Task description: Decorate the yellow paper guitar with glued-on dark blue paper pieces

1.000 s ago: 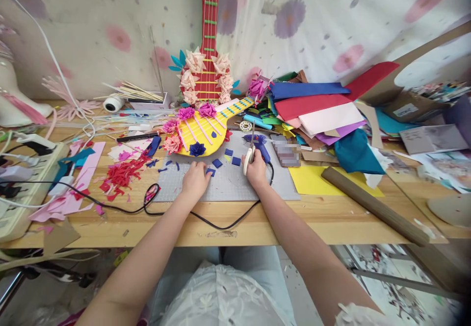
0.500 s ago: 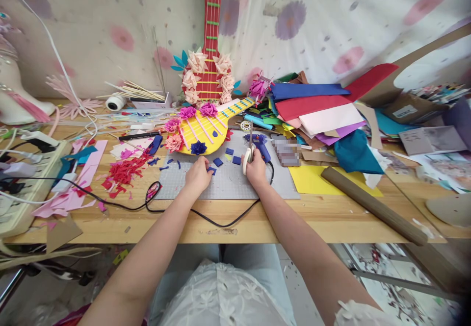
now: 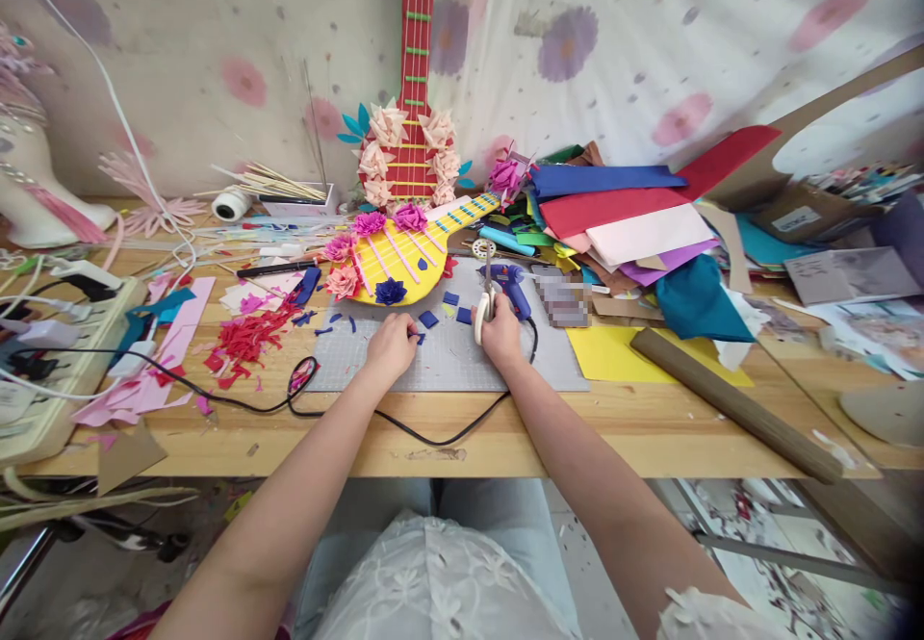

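Observation:
My left hand point(image 3: 391, 347) is closed in a pinch low over the grey cutting mat point(image 3: 448, 371). At its fingertips shows a small piece of dark blue paper point(image 3: 421, 338), mostly hidden by the fingers. My right hand point(image 3: 501, 334) is wrapped round white-handled scissors point(image 3: 486, 305), their blades pointing away from me. Between the hands lie several blue paper squares point(image 3: 428, 320). Just beyond is a yellow paper-flower-decorated lute shape point(image 3: 394, 260), with a dark blue flower point(image 3: 390, 292) near its lower edge. A blue glue gun point(image 3: 514, 286) rests beside the scissors.
A black cable point(image 3: 433, 442) loops across the table's front. Red paper scraps point(image 3: 249, 337) and a power strip point(image 3: 79, 380) lie left. Folded coloured sheets point(image 3: 613, 212), yellow paper point(image 3: 606, 356) and a brown tube point(image 3: 729, 404) are right. A red flowered instrument point(image 3: 415, 154) stands behind.
My left hand has shifted slightly, its fingers curling closer round the blue paper piece. My right hand, with the scissors, stays almost in place.

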`<state>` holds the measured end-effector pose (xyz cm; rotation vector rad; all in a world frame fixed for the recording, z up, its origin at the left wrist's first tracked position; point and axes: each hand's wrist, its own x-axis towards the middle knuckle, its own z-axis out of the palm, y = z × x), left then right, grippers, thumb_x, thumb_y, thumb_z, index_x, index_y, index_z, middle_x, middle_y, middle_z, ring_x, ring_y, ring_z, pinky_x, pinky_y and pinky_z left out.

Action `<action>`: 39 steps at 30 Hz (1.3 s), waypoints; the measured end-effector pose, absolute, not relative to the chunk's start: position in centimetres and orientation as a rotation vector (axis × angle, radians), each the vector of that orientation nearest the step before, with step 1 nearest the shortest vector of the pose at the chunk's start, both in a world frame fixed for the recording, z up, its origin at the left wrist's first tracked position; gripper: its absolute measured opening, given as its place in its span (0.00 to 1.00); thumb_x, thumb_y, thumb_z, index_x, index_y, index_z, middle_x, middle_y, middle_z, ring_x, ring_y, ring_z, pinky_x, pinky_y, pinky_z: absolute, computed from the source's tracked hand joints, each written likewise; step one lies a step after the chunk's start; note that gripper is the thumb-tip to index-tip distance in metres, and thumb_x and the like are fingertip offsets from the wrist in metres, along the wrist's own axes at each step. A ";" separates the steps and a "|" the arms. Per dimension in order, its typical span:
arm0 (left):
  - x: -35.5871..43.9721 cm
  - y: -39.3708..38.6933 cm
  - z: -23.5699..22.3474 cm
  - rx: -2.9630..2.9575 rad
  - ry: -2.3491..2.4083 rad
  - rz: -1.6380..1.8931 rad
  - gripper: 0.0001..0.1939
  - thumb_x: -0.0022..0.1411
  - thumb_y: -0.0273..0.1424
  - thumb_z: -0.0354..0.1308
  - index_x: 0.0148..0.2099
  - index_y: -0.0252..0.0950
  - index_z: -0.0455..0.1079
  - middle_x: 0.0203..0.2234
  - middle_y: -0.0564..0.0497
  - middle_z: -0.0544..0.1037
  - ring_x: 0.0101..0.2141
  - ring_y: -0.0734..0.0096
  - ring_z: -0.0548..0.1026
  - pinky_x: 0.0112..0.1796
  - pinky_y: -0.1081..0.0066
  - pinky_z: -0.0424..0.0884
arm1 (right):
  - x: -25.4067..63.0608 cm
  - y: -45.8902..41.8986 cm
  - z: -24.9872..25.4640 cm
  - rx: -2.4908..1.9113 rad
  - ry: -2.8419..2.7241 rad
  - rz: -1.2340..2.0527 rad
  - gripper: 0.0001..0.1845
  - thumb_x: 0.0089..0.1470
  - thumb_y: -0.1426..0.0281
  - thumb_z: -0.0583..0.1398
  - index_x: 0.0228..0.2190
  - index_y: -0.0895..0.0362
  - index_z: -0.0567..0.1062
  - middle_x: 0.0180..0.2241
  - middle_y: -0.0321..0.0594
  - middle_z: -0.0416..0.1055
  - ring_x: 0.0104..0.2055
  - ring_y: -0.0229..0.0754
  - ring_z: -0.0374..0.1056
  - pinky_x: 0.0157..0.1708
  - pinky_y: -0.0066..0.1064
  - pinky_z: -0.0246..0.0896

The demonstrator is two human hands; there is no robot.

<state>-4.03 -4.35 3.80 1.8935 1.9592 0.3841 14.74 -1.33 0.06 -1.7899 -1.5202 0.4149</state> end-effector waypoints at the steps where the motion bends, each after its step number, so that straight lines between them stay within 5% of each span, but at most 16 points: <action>1: -4.0 -4.4 3.8 1.918 1.951 0.399 0.04 0.57 0.27 0.53 0.36 0.38 0.67 0.40 0.47 0.72 0.41 0.65 0.72 0.39 0.68 0.66 | 14.7 -1.3 0.0 -1.787 -1.523 0.413 0.11 0.48 0.59 0.54 0.32 0.52 0.63 0.29 0.39 0.71 0.33 0.47 0.67 0.29 0.32 0.55; 14: -4.6 -4.7 4.1 1.868 1.872 0.560 0.09 0.57 0.28 0.54 0.41 0.40 0.62 0.39 0.51 0.76 0.38 0.69 0.74 0.35 0.71 0.64 | 14.6 -1.5 0.2 -1.701 -1.560 0.493 0.12 0.48 0.59 0.56 0.32 0.52 0.63 0.30 0.39 0.72 0.33 0.45 0.68 0.30 0.32 0.58; 27: -1.0 -4.4 1.9 1.860 1.656 0.906 0.06 0.55 0.26 0.55 0.36 0.39 0.62 0.24 0.57 0.70 0.26 0.73 0.68 0.30 0.73 0.60 | 14.5 -2.8 1.9 -1.360 -1.918 0.793 0.15 0.44 0.69 0.61 0.36 0.52 0.65 0.36 0.35 0.73 0.32 0.38 0.68 0.34 0.30 0.61; 32: -0.7 -4.2 1.3 1.816 1.619 0.912 0.07 0.53 0.25 0.57 0.35 0.38 0.61 0.25 0.56 0.71 0.26 0.73 0.68 0.30 0.73 0.61 | 14.7 -3.0 1.5 -1.338 -1.907 0.802 0.15 0.43 0.73 0.58 0.37 0.52 0.64 0.30 0.34 0.71 0.29 0.38 0.67 0.33 0.29 0.61; 39: -0.9 -3.9 0.9 1.794 1.610 0.935 0.09 0.52 0.24 0.57 0.36 0.38 0.61 0.28 0.55 0.72 0.26 0.74 0.69 0.32 0.72 0.64 | 14.4 -3.0 2.2 -1.484 -1.966 0.679 0.15 0.44 0.74 0.58 0.37 0.53 0.63 0.35 0.40 0.73 0.35 0.42 0.68 0.33 0.31 0.60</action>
